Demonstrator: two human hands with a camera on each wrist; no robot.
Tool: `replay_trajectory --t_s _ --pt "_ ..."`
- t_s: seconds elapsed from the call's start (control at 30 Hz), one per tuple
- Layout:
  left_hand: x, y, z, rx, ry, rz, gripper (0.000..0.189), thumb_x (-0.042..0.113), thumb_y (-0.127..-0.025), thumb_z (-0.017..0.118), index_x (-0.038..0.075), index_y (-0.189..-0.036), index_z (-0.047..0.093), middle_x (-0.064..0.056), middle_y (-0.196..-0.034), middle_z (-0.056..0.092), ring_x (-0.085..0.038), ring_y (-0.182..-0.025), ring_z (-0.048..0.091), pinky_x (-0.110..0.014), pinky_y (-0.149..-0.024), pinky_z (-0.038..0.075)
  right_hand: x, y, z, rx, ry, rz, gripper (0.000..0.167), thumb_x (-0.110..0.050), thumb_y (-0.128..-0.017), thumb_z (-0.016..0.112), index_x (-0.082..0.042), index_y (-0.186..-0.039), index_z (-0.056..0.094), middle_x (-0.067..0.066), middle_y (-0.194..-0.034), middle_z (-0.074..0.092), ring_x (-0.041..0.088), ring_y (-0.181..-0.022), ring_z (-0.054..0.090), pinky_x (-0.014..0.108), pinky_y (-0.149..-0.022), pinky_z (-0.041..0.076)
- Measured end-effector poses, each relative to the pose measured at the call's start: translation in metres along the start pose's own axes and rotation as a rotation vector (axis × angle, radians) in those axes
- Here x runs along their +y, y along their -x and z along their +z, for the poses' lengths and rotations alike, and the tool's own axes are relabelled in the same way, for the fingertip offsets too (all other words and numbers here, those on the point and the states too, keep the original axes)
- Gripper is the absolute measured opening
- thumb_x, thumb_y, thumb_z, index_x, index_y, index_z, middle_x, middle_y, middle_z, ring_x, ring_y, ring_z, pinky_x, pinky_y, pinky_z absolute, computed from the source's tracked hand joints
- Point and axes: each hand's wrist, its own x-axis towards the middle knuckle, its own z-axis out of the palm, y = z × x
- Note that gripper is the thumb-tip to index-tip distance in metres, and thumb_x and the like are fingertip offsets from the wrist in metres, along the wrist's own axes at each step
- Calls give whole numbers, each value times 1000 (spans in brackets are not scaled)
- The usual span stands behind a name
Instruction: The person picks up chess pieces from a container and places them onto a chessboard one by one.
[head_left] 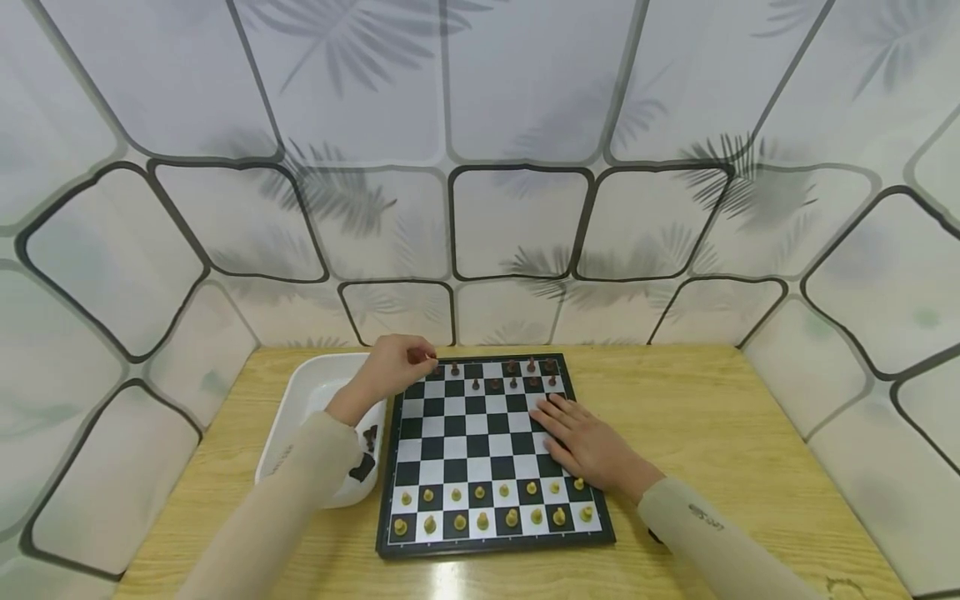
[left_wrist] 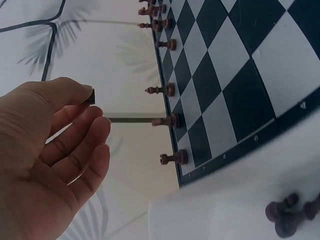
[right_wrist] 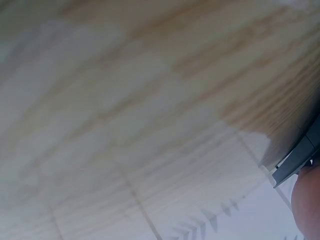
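My left hand (head_left: pixel 395 364) is above the far left corner of the chessboard (head_left: pixel 383 500). In the left wrist view, its thumb and forefinger pinch a small dark chess piece (left_wrist: pixel 91 97), mostly hidden by the fingertips. A brown rook (left_wrist: pixel 175 158) and a brown bishop (left_wrist: pixel 162 90) stand upright on the board's far row near that hand. My right hand (head_left: pixel 588 442) rests, fingers spread, over the right edge of the board. Yellow chess pieces (head_left: pixel 482 521) fill two rows at the near side.
Left of the board stands a white plastic tub (head_left: pixel 281 425), partly behind my left forearm, with dark pieces (head_left: pixel 370 437) inside. Everything sits on a wood-grain table (head_left: pixel 675 400). A patterned wall covering (head_left: pixel 517 225) encloses the back and sides.
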Motion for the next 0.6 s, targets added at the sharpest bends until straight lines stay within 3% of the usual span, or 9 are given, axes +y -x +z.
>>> replay_trajectory --t_s 0.3,0.6 --pt "1 -11 20 -32 -7 54 12 13 -96 74 4 -102 79 -7 -92 78 -18 -82 70 -35 -75 58 0 0 0 5 5 -2 60 -45 -112 42 -19 -166 35 5 -171 37 30 -161 30 50 -129 29" --pt "-1 -18 36 -133 -57 -7 15 19 -95 77 10 -106 83 -3 -90 76 -13 -76 61 -28 -69 51 0 1 0 37 20 -27 59 -44 -111 45 -17 -164 38 7 -169 40 32 -159 34 52 -127 33"
